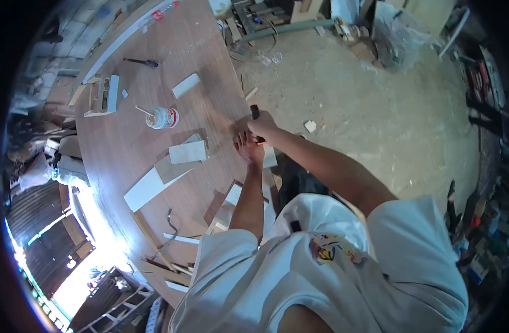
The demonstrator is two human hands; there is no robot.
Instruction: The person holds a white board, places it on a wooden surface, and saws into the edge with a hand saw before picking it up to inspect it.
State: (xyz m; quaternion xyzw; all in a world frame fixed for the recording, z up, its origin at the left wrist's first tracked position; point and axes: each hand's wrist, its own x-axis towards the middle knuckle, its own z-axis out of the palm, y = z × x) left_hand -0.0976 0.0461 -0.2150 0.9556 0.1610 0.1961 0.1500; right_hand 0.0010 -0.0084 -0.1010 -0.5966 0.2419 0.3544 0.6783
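Note:
My right hand (263,126) is closed around a black-handled tool with orange trim (255,112) at the table's right edge. Its working end is hidden by my hands, so I cannot tell what kind of tool it is. Right beside it, my left hand (246,146) lies palm down at the edge with the fingers stretched out. A pale board (270,157) shows just below my hands, partly covered by my left wrist. Left of my hands, a small white-faced block (187,152) rests on a longer white board (154,188).
On the brown table (115,155) stand an open jar with a stick (163,118) and a small wooden frame (104,95). A screwdriver (142,62) and a white strip (186,85) lie farther off. Scraps and a plastic bag (401,36) sit on the floor beyond.

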